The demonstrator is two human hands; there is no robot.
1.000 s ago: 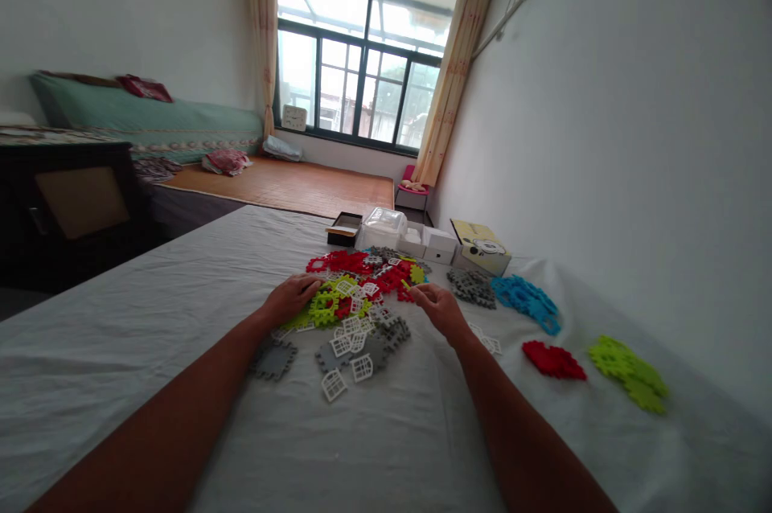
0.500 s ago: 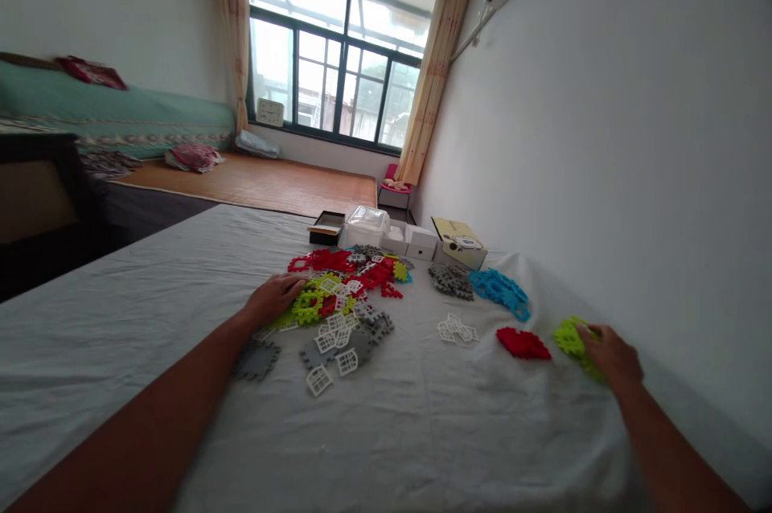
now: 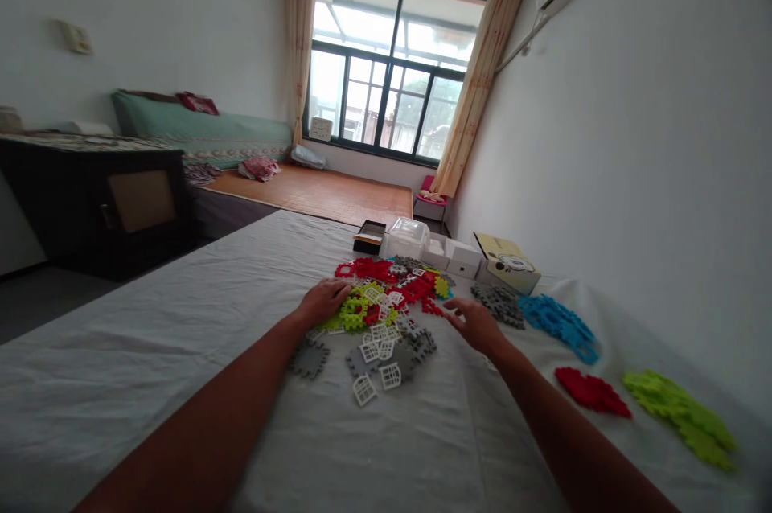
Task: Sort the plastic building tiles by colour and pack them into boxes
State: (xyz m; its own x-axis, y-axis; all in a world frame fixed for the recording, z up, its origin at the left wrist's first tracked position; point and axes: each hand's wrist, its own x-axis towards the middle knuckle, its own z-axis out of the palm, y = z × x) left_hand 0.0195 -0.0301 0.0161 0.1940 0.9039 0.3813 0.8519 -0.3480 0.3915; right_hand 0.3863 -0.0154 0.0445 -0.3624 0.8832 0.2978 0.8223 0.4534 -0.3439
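My left hand (image 3: 324,301) rests at the left edge of a mixed pile of interlocking plastic building pieces, fingers stretched over the yellow-green pieces (image 3: 355,312). My right hand (image 3: 474,323) reaches to the pile's right side, thumb and fingers apart, close to a small red piece (image 3: 433,307). Whether it touches that piece I cannot tell. More red pieces (image 3: 372,268) lie at the back of the pile. White window-shaped pieces (image 3: 364,390) and flat grey pieces (image 3: 310,359) lie at its front.
Toward the right wall lie separate stacks: grey pieces (image 3: 498,304), blue pieces (image 3: 560,324), red pieces (image 3: 591,391) and yellow-green pieces (image 3: 679,414). Behind the pile stand a black box (image 3: 369,238), a clear plastic container (image 3: 408,237), white boxes (image 3: 464,259) and a yellow box (image 3: 507,262).
My right hand has left the yellow-green stack at the right and moved left to the mixed pile. My left hand stays at the pile. The view has turned left.
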